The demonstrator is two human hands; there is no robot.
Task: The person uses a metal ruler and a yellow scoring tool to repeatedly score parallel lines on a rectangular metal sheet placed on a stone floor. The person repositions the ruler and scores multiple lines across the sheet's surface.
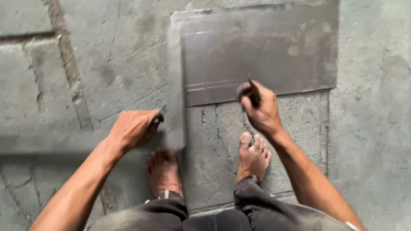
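A grey rectangular metal sheet (270, 43) lies flat on the concrete floor in front of my bare feet. A long flat metal strip (176, 87) lies along the sheet's left edge like a straightedge. My left hand (133, 129) grips the strip's near end from the left. My right hand (260, 107) is closed around a small dark pointed tool (254, 92) whose tip rests on the sheet's near edge. Thin scratched lines (209, 85) run across the sheet to the left of the tool.
I squat on a rough, cracked concrete floor (400, 105) with joints and seams. My feet (252, 154) stand just below the sheet. A long grey bar or ledge (24, 143) runs off to the left from my left hand.
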